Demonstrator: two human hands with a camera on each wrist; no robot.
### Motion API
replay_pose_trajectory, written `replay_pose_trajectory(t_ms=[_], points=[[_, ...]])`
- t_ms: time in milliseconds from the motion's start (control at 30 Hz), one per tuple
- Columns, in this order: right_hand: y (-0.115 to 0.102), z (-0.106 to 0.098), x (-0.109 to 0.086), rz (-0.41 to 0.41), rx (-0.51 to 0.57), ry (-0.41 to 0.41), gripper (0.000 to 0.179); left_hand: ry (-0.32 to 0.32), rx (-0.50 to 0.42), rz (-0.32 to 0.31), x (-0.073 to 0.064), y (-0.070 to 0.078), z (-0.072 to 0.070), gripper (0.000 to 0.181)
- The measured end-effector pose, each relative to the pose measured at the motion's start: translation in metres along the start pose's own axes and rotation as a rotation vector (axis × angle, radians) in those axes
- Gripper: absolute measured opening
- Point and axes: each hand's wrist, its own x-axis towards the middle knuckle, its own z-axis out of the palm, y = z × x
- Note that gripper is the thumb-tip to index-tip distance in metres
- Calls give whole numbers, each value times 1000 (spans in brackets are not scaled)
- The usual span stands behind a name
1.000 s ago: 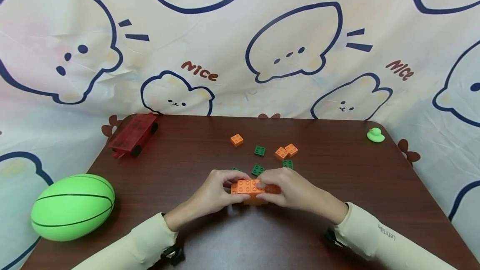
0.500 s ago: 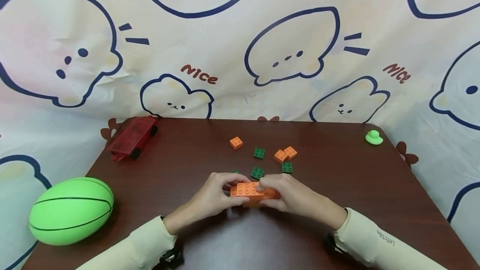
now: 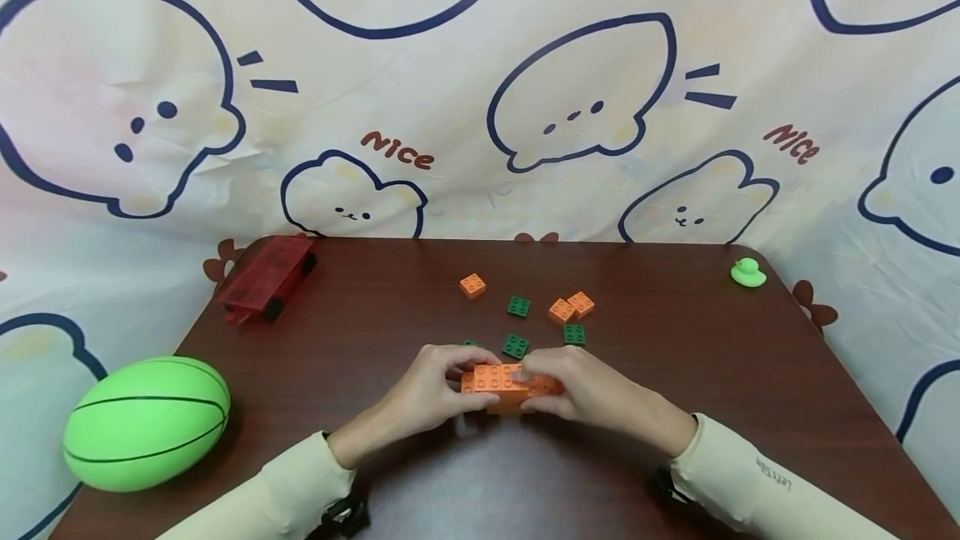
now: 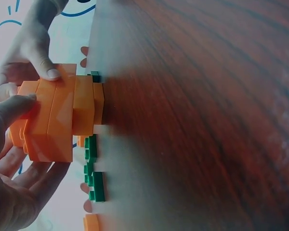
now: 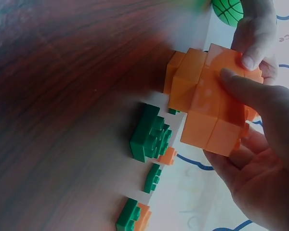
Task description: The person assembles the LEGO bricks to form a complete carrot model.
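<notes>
Between both hands is a stack of orange building bricks (image 3: 507, 398), wider in its upper layers and stepped narrower toward the bottom. My left hand (image 3: 427, 386) grips its left end, thumb on the near side and fingers round the far side. The right hand (image 3: 585, 386) holds the other end the same way, its thumb flat on the near face in the right wrist view. Seen from the left wrist, the stack (image 4: 53, 115) has its narrow lowest layer close to the tabletop. Fingers hide part of the studs on top.
Loose green bricks (image 3: 515, 347) and orange bricks (image 3: 472, 286) lie just beyond the hands on the dark wooden table (image 3: 675, 332). A green ball (image 3: 146, 425) sits at the left, a translucent red toy car (image 3: 268, 280) behind it, and a green rubber duck (image 3: 748, 273) far right.
The head view has tilted up a little, so the table and hands appear slightly lower. Both hands keep their hold on the orange stack, the right fingers having shifted only slightly.
</notes>
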Motion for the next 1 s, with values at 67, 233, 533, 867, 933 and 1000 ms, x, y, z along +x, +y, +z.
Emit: replay_pose_trajectory(t_ms=[67, 233, 533, 867, 933, 1000], points=[[1, 0, 0, 15, 27, -6, 25, -2, 0, -9, 0, 0, 0, 32], [0, 0, 1, 50, 67, -23, 23, -15, 12, -26, -1, 0, -1, 32], [1, -3, 3, 50, 87, -25, 19, -9, 16, -7, 0, 0, 0, 33], [59, -63, 11, 187, 74, -114, 32, -10, 40, 17, 0, 2, 0, 36], [81, -72, 13, 282, -59, -135, 33, -14, 44, 1, -1, 2, -1, 36], [99, -81, 11, 335, -163, -182, 36, -16, 45, 1, 1, 3, 0, 36]])
